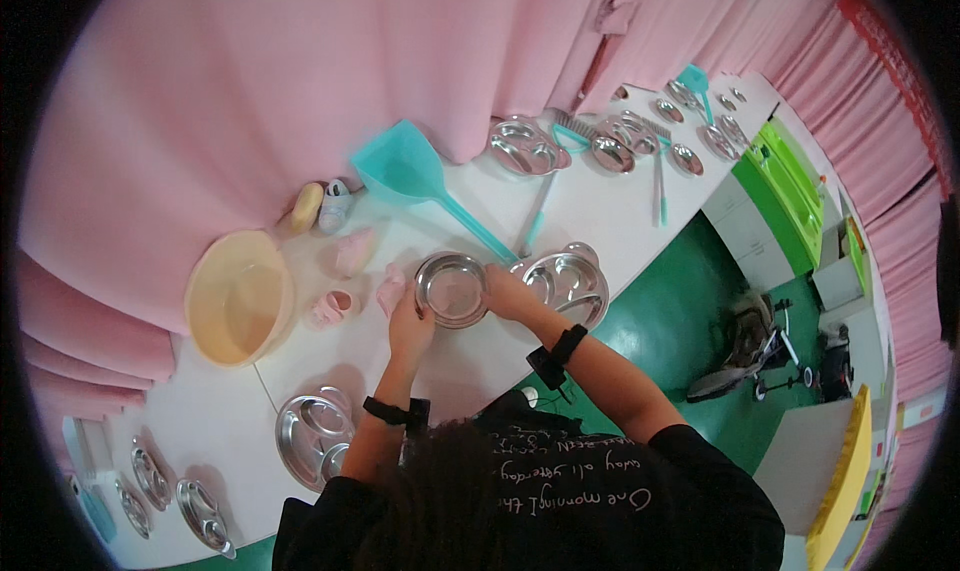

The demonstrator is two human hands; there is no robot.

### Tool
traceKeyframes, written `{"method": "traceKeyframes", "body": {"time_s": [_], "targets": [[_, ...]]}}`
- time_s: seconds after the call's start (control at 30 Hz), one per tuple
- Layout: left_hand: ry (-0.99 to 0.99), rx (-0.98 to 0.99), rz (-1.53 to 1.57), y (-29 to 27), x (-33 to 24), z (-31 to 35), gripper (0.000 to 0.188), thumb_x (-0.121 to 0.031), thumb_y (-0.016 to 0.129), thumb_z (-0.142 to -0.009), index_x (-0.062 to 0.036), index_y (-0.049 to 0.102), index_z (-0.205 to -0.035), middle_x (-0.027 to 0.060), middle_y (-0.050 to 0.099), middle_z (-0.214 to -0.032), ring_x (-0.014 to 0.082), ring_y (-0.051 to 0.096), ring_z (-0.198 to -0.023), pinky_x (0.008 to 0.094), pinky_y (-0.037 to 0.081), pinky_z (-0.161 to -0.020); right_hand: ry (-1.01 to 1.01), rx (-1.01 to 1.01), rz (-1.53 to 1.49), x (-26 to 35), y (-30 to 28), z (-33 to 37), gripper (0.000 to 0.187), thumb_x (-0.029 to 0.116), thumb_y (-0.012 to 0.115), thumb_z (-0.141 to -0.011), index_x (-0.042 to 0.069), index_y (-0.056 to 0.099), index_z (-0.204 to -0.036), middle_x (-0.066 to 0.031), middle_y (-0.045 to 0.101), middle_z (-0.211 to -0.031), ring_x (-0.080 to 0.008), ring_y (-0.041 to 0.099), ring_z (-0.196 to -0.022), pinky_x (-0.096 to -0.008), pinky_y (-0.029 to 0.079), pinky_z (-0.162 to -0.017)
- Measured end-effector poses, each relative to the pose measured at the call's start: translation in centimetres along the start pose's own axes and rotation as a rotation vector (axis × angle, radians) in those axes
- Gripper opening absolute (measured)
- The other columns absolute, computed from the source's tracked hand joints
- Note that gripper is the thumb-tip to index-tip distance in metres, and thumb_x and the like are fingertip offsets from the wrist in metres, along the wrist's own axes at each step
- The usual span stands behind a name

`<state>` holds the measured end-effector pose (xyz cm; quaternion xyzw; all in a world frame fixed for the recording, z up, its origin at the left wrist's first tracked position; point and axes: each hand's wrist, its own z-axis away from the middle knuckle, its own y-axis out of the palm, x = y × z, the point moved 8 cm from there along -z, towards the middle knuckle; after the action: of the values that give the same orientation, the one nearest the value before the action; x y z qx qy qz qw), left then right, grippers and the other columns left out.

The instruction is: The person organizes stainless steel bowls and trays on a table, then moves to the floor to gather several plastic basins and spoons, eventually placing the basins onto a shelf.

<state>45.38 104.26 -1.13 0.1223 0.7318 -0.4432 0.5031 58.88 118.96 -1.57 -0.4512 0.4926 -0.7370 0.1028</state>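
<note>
Both bare hands (408,328) (509,297) curled in grip, near each other, forearms (374,449) (625,383) extended forward and converging.

Pink curtain (330,61): softly, evenly lit across the top; folds deepen into shadow at far left;
White table (230,436): bright under diffuse light; faint, soft-edged shadows spread beside its things;
Steel bowl (450,291): bright glints along its rim, frame centre;
Green floor (655,281): glossy; paler sheen right of centre;
Black shirt (690,496): dark, bottom centre; folds mostly lost;
Upper-right bowls (687,159): small, slightly soft;
Frame rim: black, rounded vignette; straight edges bow strongly
</note>
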Motion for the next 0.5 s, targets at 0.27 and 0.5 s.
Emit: {"method": "traceKeyframes", "body": {"time_s": [0.27,0.5], "targets": [[-0.076,0.032,-0.207,-0.3,0.5,-0.6,0.053,-0.012,0.055,-0.078,-0.0048,0.039,-0.128,0.0144,0.059,-0.091,0.0282,0.059,-0.079,0.0375,0.046,-0.067,0.064,0.038,0.095,0.7,0.5,-1.8,0.029,0.017,0.053,-0.077,-0.002,0.048,-0.099,-0.0244,0.058,-0.094,-0.0402,0.056,-0.089,-0.0464,0.045,-0.076],[-0.002,0.029,-0.225,-0.6,-0.3,-0.7,0.052,-0.011,0.057,-0.076,-0.0036,0.043,-0.125,0.0179,0.059,-0.098,0.0306,0.060,-0.082,0.0375,0.048,-0.070,-0.056,-0.042,0.246,1.0,0.6,-1.4,0.030,0.020,0.055,-0.076,0.000,0.046,-0.097,-0.0182,0.061,-0.083,-0.0370,0.060,-0.080,-0.0468,0.048,-0.068]]}}
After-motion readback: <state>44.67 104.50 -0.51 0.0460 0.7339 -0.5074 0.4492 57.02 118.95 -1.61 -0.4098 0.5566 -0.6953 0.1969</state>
